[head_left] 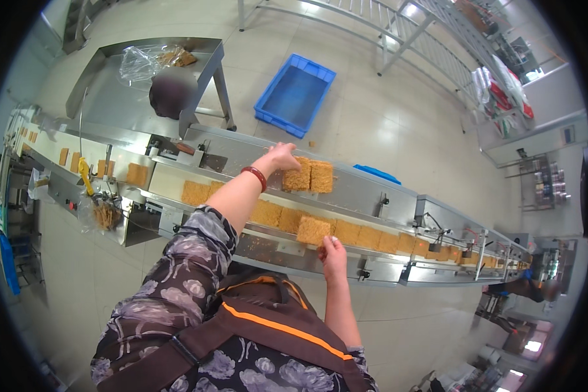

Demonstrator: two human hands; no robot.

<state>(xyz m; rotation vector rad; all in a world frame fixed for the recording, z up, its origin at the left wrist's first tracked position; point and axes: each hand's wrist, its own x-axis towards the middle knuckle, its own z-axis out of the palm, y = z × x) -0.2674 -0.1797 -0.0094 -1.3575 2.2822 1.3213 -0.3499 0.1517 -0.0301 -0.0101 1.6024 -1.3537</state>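
On the metal ledge along the conveyor's far side sit two golden-brown, square noodle cakes [321, 177] side by side, possibly stacked. My left hand [283, 157], a red bracelet at its wrist, reaches over the belt and grips the far left edge of the left-hand cake [296, 179]; some fingertips are hidden behind it. Close to me, my right hand [333, 253] pinches the near right corner of another noodle cake [313, 230]. That one lies tilted over the row of cakes [367, 236] on the conveyor belt.
Beyond the conveyor, a blue plastic crate [295, 97] stands on the floor. At the far left, a person's dark-capped head [172, 95] is beside a metal table [114, 81] bearing a clear bag. A yellow-handled device [84, 171] stands over the belt's left part. Another person [526, 287] is far right.
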